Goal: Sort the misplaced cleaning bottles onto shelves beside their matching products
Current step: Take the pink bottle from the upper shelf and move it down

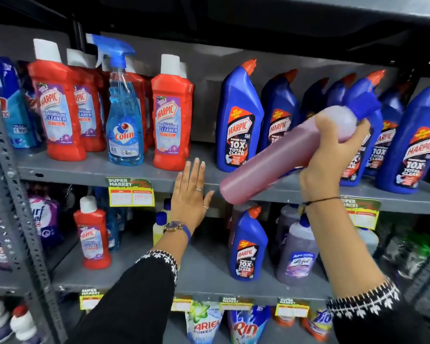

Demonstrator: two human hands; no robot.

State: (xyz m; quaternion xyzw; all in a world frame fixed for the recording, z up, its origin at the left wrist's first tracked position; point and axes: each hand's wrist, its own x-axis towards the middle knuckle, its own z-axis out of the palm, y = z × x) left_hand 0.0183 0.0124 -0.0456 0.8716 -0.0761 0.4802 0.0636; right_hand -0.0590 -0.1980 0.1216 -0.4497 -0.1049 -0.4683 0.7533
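Observation:
My right hand (333, 155) grips a bottle of pink liquid (271, 165) with a blue cap, tilted almost on its side, base pointing down-left, in front of the blue Harpic bottles (238, 120) on the upper shelf (97, 170). My left hand (191, 194) is flat with fingers apart and holds nothing, at the upper shelf's front edge. A blue Colin spray bottle (124, 120) stands among red Harpic bathroom cleaners (57, 108). On the lower shelf (204, 276) stand a lone red Harpic (92, 234), a lone blue Harpic (246, 247) and purple-liquid bottles (298, 252).
Yellow-liquid bottles (159, 227) stand behind my left wrist. A grey perforated upright (12, 184) runs down the left side. Detergent pouches (45, 219) fill the left bay, and more pouches (206, 326) hang below. Yellow price tags (132, 194) clip to shelf edges.

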